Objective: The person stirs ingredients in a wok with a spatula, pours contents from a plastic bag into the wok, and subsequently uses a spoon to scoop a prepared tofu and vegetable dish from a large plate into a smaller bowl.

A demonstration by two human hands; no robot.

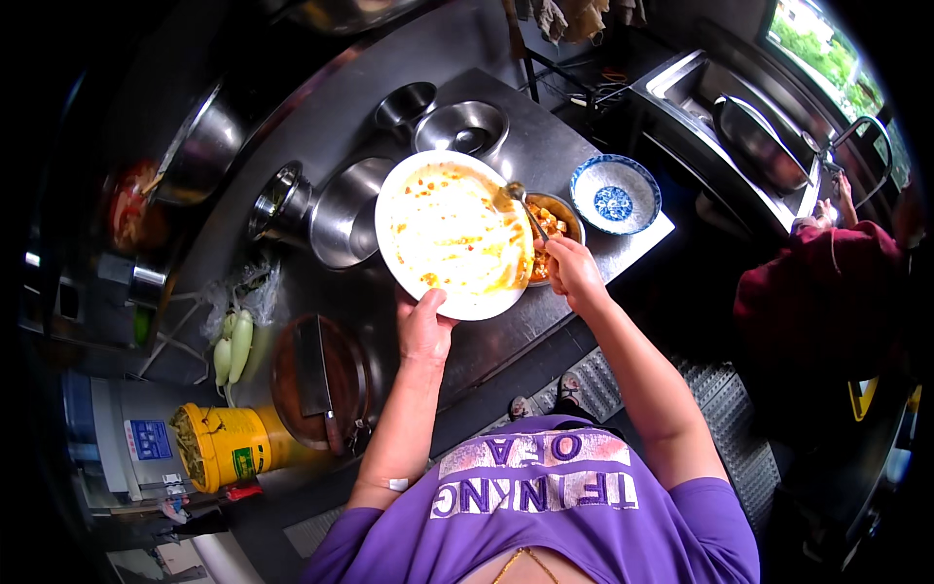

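Note:
My left hand (425, 328) grips the near rim of a large white plate (452, 233), its thumb on top. Reddish-orange sauce and bits of food streak the plate, which is tilted toward a metal bowl (576, 219) on its right. Chunks of food in red sauce (549, 223) fill that bowl, partly hidden by the plate and my right hand (575, 266). A metal spoon (516, 191) is held by its handle in my right hand, its head at the plate's right edge. Just beyond the bowl stands a blue-and-white patterned bowl (614, 196).
Steel basins (461, 128) stand on the steel table (536, 128) behind the plate. A cleaver (314, 369) lies on a round wooden chopping board (284, 394) at left, near pale green vegetables (237, 347) and a yellow bucket (232, 445). Another person (817, 285) is by the sink (700, 95).

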